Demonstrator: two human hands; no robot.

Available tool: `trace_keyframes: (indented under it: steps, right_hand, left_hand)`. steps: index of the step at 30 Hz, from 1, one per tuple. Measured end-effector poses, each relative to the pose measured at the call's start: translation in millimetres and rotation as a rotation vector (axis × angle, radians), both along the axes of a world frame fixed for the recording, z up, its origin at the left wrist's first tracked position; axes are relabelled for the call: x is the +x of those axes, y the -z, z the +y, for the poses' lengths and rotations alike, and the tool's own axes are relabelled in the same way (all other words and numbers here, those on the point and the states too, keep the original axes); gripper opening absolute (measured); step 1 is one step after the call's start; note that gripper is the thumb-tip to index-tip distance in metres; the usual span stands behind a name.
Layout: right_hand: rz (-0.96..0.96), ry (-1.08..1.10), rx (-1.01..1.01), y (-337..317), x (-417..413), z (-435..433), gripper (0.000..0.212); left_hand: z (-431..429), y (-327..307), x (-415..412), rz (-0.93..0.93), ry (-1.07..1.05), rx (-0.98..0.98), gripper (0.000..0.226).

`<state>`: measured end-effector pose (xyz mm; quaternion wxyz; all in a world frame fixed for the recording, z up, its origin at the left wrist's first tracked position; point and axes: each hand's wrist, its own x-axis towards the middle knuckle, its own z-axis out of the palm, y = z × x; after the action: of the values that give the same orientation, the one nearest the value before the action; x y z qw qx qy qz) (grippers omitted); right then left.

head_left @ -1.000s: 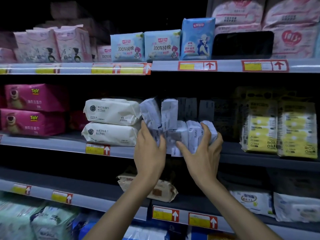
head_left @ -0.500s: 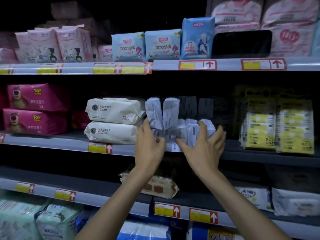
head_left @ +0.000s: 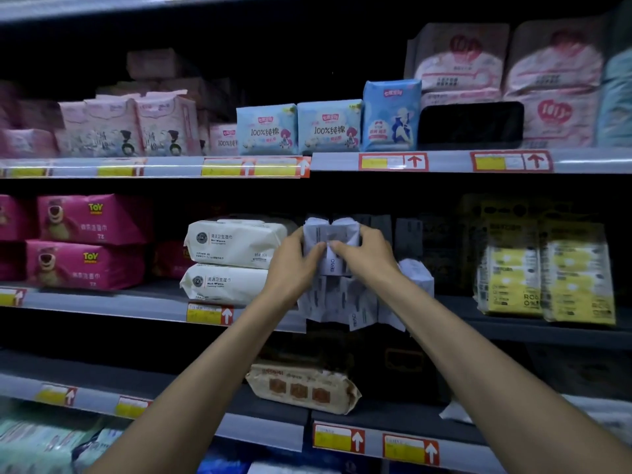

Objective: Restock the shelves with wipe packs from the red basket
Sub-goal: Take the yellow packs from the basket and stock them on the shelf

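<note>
Both left hand (head_left: 293, 266) and right hand (head_left: 371, 258) fingers (head_left: 343, 248) enclose wipe packs (head_left: 333, 232).

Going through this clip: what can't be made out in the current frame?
Head view only:
- red basket: outside the frame.
- white packs: fronts partly covered by the left hand and right hand; print too small to read.
- dark packs behind them: lost in shadow.
- black item, upper shelf: too dark to identify.
- price labels: blurred.
</note>
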<state>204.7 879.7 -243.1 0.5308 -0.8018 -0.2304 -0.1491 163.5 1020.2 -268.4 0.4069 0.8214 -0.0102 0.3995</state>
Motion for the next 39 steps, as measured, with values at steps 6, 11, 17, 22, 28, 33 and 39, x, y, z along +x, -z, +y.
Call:
trace_keyframes:
  steps: [6, 11, 17, 22, 28, 33, 39]
  right_hand:
    - [-0.099, 0.023, 0.042, 10.5, -5.8, -4.9, 0.021]
    - [-0.072, -0.002, 0.037, 7.8, -7.6, -9.3, 0.03]
    - [-0.027, -0.075, -0.007, 4.5, -16.5, -24.8, 0.056]
    - [-0.179, 0.027, 0.068, 18.6, -22.1, -64.8, 0.057]
    - [-0.256, 0.273, 0.024, 73.1, -13.4, -112.4, 0.055]
    - [-0.144, 0.144, 0.0, 120.7, -5.9, -93.1, 0.073]
    - [-0.176, 0.304, -0.061, 115.4, 15.9, -72.9, 0.076]
  left_hand:
    - [6.9, -2.2, 0.3, 0.025, 0.103, -0.02, 0.024]
    - [4.3, -6.3, -2.2, 0.107, 0.088, -0.019, 0.025]
    - [-0.2, -0.3, -20.5, 0.139, 0.032, 0.025, 0.048]
    - [-12.8, 6.8, -49.7, 0.078, -0.026, 0.11, 0.052]
    - [-54.1, 60.7, -58.0, -0.025, -0.379, 0.365, 0.085]
    - [-103.7, 102.8, -15.4, 0.047, -0.506, 0.532, 0.091]
    - [-92.9, 116.4, 28.1, 0.008, -0.572, 0.612, 0.083]
